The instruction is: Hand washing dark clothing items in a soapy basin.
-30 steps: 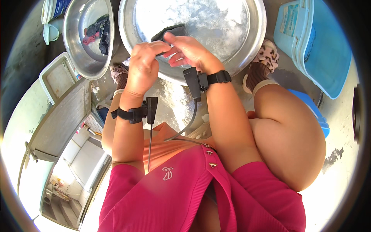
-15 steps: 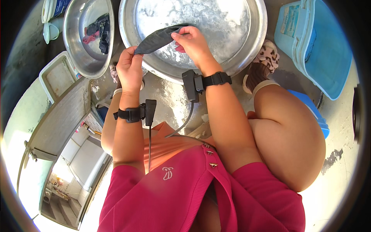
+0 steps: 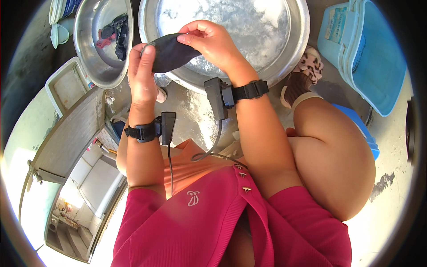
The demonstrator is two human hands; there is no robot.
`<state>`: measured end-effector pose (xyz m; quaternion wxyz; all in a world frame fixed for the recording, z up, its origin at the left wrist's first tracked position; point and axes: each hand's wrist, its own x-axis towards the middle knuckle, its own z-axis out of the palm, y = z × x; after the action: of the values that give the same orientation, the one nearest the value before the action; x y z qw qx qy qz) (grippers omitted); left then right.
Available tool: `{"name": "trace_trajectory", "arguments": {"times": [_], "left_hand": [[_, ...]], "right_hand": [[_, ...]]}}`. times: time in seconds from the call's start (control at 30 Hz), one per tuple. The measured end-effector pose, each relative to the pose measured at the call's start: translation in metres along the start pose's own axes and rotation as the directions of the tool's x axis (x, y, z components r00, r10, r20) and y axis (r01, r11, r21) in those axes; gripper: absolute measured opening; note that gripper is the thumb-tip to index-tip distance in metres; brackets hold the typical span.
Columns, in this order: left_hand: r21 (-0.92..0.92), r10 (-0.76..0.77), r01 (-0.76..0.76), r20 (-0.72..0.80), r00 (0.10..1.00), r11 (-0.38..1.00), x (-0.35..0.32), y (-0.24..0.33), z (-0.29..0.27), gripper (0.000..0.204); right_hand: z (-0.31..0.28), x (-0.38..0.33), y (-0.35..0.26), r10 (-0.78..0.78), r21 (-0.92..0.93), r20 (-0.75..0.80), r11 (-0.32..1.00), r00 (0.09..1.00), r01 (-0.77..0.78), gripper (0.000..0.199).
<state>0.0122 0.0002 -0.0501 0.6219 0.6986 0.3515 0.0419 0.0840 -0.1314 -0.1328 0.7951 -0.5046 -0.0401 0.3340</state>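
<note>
Between my two hands stretches a small dark cloth [image 3: 171,55], long and narrow like a sock, with its flat side showing. My left hand [image 3: 142,78] pinches its left end, thumb on top. My right hand [image 3: 214,48] grips the upper right edge between thumb and curled fingers. Both hands are over the near left rim of a large metal basin [image 3: 299,49], which holds cloudy, foamy water [image 3: 231,18]. A smaller metal basin [image 3: 82,44] stands to the left, with dark and reddish wet clothes [image 3: 116,38] inside.
Light blue plastic tubs [image 3: 378,66] stand nested at the right, with a darker blue plastic piece [image 3: 356,127] below them. A pale rectangular tray [image 3: 66,86] and a large framed mirror [image 3: 66,147] are at the left. My slippered foot [image 3: 309,66] rests beside the large basin.
The cloth has moved down and to the left and turned so that more of its flat side shows. My left hand has shifted left, and my right hand has moved up and left along it.
</note>
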Motion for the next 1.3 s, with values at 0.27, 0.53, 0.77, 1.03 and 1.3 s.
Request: {"name": "trace_trajectory", "arguments": {"times": [0.27, 0.53, 0.77, 1.03, 1.3], "left_hand": [[0.219, 0.237, -0.274, 0.181, 0.955, 0.936, -0.005, 0.02, 0.011, 0.026], [0.062, 0.089, -0.081, -0.145, 0.985, 0.995, 0.033, -0.065, -0.083, 0.03], [0.28, -0.35, 0.442, -0.322, 0.88, 0.852, 0.037, -0.223, -0.153, 0.025], [0.769, -0.115, 0.125, -0.067, 0.991, 0.627, 0.08, -0.281, -0.172, 0.043], [0.942, -0.147, 0.107, -0.063, 0.987, 0.318, 0.069, -0.246, -0.131, 0.027]], "right_hand": [[0.017, -0.01, -0.003, 0.348, 0.338, -0.06, 0.889, 0.936, -0.309, 0.077], [0.006, -0.021, 0.025, 0.597, 0.724, -0.068, 0.581, 0.799, -0.373, 0.031], [-0.003, -0.017, 0.05, 0.55, 0.63, -0.051, 0.666, 0.834, -0.401, 0.042], [0.003, -0.001, 0.068, 0.504, 0.493, 0.021, 0.746, 0.863, -0.448, 0.046], [-0.004, 0.003, 0.074, 0.495, 0.484, 0.034, 0.752, 0.868, -0.448, 0.048]]}}
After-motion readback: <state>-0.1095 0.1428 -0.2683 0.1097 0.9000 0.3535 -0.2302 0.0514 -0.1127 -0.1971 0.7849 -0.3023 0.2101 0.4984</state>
